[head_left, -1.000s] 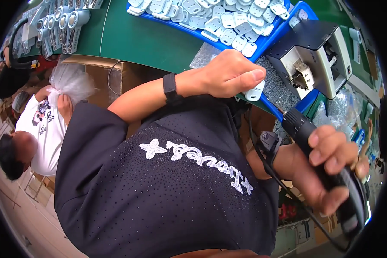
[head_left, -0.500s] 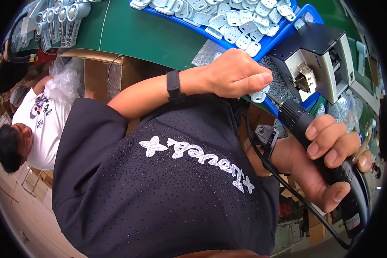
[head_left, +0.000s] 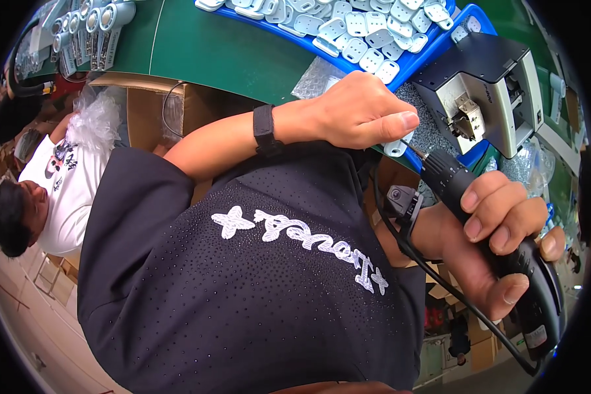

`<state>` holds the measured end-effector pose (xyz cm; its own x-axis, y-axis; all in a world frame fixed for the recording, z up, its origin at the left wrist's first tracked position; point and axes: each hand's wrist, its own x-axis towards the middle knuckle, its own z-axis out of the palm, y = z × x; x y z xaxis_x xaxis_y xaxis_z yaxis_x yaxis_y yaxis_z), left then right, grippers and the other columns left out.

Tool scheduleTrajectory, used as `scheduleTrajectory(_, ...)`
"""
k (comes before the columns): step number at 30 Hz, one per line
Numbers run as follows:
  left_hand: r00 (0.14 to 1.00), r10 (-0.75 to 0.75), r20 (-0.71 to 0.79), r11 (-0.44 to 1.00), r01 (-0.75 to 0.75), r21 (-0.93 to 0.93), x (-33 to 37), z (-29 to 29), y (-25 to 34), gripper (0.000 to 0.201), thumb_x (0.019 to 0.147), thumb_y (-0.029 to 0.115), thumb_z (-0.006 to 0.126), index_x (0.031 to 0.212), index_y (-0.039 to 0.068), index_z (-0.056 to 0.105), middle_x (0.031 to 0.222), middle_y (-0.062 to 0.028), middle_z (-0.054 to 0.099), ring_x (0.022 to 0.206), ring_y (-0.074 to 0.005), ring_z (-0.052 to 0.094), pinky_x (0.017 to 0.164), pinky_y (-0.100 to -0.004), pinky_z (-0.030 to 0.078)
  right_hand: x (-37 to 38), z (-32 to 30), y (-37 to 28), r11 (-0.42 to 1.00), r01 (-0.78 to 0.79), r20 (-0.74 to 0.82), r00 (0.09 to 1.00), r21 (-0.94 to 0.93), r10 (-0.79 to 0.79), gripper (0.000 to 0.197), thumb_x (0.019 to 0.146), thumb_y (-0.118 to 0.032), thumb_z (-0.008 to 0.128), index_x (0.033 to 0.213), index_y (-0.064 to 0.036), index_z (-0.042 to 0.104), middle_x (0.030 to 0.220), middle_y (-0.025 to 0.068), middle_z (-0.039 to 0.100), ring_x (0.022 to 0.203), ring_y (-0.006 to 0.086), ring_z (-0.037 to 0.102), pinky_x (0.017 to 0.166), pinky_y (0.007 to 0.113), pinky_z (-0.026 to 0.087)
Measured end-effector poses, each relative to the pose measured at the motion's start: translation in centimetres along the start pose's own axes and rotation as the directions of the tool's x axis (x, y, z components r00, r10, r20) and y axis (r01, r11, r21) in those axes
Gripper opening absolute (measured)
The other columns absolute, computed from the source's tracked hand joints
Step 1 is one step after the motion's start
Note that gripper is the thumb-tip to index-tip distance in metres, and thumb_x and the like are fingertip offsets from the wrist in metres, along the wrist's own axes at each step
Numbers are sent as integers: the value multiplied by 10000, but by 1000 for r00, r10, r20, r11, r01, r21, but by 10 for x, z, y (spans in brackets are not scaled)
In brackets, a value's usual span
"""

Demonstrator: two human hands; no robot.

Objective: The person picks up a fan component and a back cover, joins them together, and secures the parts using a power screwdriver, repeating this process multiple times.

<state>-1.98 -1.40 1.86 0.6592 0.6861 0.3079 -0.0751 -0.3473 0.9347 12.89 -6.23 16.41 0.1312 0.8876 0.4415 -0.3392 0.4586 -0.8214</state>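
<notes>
My left hand (head_left: 361,113) is closed, thumb on top, its other fingertips hidden from view. Below its thumb sticks out a small light-blue plastic plate (head_left: 395,148), apparently gripped by the hidden fingers. In my right hand (head_left: 499,226) is a black electric screwdriver (head_left: 448,176), with fingers wrapped around its body. Its thin bit reaches toward the plate, just under the left thumb; whether the tip touches it is hard to tell. A black cord (head_left: 450,292) runs from the screwdriver's rear end along my right wrist.
A blue tray (head_left: 340,64) heaped with light-blue plates lies on the green table (head_left: 197,49). Beyond my hands stands a black-and-white screw feeder (head_left: 486,92). Light-blue handheld fans (head_left: 105,33) cluster at far left. An open cardboard box (head_left: 148,111) and another person (head_left: 65,190) are at left.
The screwdriver and my right hand have shifted slightly left and up. My left hand stays almost in place, still closed.
</notes>
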Motion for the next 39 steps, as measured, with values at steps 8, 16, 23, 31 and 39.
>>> scheduleTrajectory(8,998,-25,-61,998,22,-53,1,4,-1,513,1015,420,387,645,83,500,517,-114,452,507,-350,502,487,-430,375,-10,3,1,995,81,-31,996,-53,-83,432,790,-352,648,1106,-91,512,778,53,498,538,161,468,565,373,415)
scheduleTrajectory(16,996,-17,-86,997,11,-71,4,7,-12,543,1028,430,367,629,74,465,522,-133,437,509,-359,486,495,-435,370,33,-77,44,765,59,-288,906,-641,-311,235,821,-264,552,932,-62,597,695,86,568,508,194,498,519,397,445)
scheduleTrajectory(23,997,-47,-61,994,41,-100,5,14,-9,560,1035,437,361,625,68,462,524,-134,439,510,-355,492,494,-437,368,1,-68,4,991,-85,-109,991,-99,74,291,877,-241,580,1100,-55,560,783,100,579,592,213,547,603,418,478)
scheduleTrajectory(31,999,-24,21,999,24,-30,7,4,-15,585,1055,439,261,804,34,600,571,-106,479,520,-291,530,507,-362,405,20,-19,4,997,-69,-43,997,32,70,411,800,-372,660,1073,-99,520,810,51,527,608,165,491,637,361,410)
scheduleTrajectory(39,998,-20,52,1000,20,-7,5,1,-9,575,1038,476,281,818,46,593,580,-102,495,531,-297,556,513,-370,420,21,-25,6,991,-123,63,991,51,120,440,801,-355,662,1124,-91,522,817,56,530,610,160,501,623,359,410)
